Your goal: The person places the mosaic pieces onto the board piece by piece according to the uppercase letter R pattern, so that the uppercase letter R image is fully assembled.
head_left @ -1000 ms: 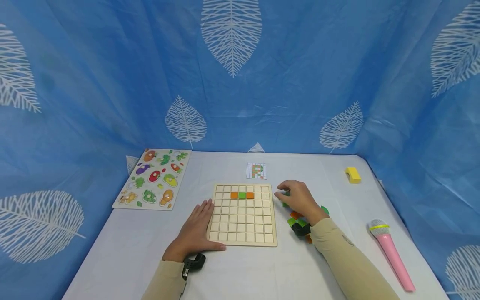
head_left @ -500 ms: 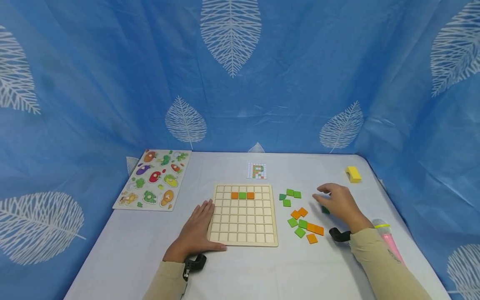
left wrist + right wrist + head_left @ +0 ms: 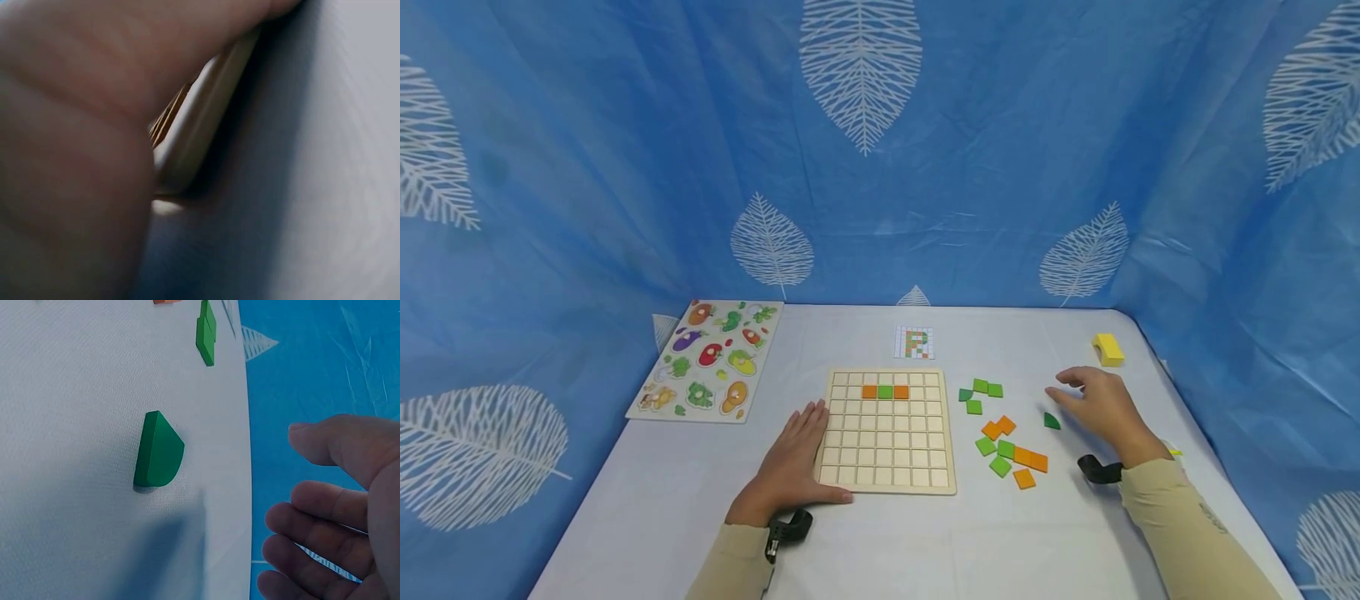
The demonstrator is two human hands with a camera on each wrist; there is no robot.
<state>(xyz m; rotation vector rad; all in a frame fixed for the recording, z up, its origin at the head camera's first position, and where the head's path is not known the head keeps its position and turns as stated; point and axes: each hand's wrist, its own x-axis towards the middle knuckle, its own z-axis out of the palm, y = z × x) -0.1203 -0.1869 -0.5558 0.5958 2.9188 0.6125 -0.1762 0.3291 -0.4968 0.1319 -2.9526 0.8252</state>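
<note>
Right hand (image 3: pixel 1097 404) farther right, fingers apart, dark green piece (image 3: pixel 1052 421) now uncovered, left hand (image 3: pixel 792 463) unmoved against board (image 3: pixel 884 457), thumb spread from fingers

Loose tiles (image 3: pixel 1006 448) lie right of the grid board (image 3: pixel 883 455).

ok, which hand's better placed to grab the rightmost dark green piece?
Probably the right hand: empty, and near that green piece. The left hand rests at the left edge of the board, much farther away.
</note>
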